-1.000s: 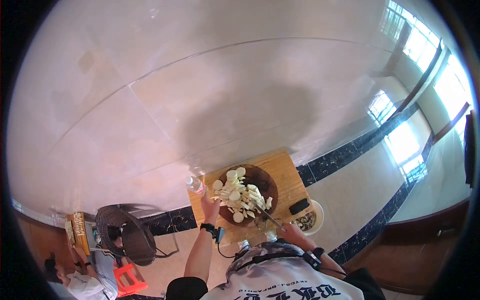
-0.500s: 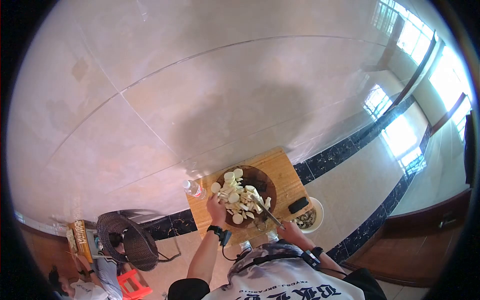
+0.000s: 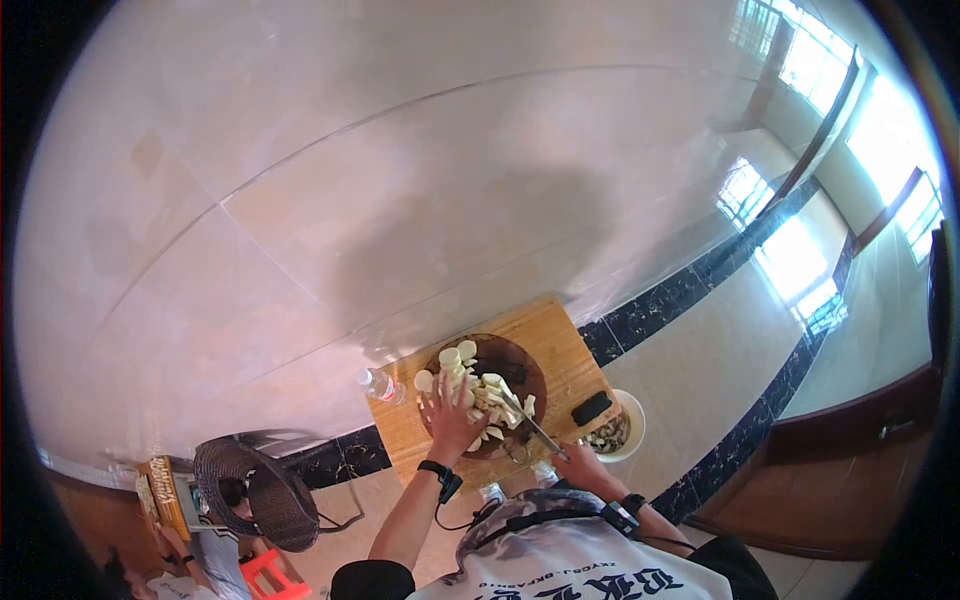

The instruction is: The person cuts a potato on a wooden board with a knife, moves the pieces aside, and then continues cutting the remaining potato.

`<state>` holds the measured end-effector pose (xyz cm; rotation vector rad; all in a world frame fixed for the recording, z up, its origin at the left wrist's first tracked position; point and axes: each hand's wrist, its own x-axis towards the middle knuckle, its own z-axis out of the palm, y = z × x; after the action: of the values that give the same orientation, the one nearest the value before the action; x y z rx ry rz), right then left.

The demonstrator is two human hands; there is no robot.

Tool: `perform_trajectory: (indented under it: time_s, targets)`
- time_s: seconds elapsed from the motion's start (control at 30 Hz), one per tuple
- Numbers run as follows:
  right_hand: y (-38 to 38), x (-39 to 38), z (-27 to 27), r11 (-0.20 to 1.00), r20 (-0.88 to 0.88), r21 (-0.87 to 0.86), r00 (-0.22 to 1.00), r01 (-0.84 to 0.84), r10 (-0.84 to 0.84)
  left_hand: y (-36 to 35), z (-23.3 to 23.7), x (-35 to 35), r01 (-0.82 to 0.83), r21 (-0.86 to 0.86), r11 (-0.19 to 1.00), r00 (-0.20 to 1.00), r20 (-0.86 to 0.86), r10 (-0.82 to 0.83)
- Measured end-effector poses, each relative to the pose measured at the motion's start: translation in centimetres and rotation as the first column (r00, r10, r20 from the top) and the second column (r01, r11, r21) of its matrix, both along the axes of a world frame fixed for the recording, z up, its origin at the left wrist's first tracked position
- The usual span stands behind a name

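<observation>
My left hand (image 3: 453,420) lies over the left side of a heap of pale cut vegetable pieces (image 3: 490,392), its fingers spread on them. Round slices and thick chunks make up the heap, which covers much of a round dark chopping board (image 3: 528,372). In my right hand (image 3: 586,470) is the handle of a knife (image 3: 540,434). Its blade slants up and left, with the far end among the pieces on the right of the heap. The board rests on a small wooden table (image 3: 548,320).
A clear plastic bottle (image 3: 383,385) stands at the table's left edge, and a black object (image 3: 591,408) lies at the right. Beside the table is a white bucket (image 3: 632,428) with scraps. At lower left are a woven chair (image 3: 270,495), a red stool (image 3: 272,578) and another person (image 3: 175,580).
My left hand has moved right from the edge of the heap onto the pieces, and its fingers have spread. My right hand keeps the knife in nearly the same place.
</observation>
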<state>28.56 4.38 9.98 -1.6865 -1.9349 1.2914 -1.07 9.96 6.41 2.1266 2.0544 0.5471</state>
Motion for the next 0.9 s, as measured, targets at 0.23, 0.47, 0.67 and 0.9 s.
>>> perform_trajectory:
  time_s: [0.23,0.47,0.67,0.9]
  targets:
    - [-0.6,1.0,-0.6,0.999,0.041,-0.03,0.998,0.04,-0.039,1.5,-1.6,1.6,0.162,-0.051,0.985,0.981,-0.098,-0.167]
    - [-1.1,2.0,-0.6,0.998,0.056,-0.014,0.996,0.069,-0.068,2.2,-4.3,1.2,0.181,0.041,0.983,0.978,-0.114,-0.176]
    - [-0.8,2.2,-1.0,0.999,0.022,0.015,0.999,0.045,-0.045,3.7,-5.5,1.7,0.171,0.029,0.985,0.981,-0.1,-0.168]
    - [-0.7,1.6,-2.4,0.997,-0.075,0.058,0.996,0.059,-0.055,5.4,-4.3,2.3,0.152,0.017,0.988,0.976,-0.161,-0.148]
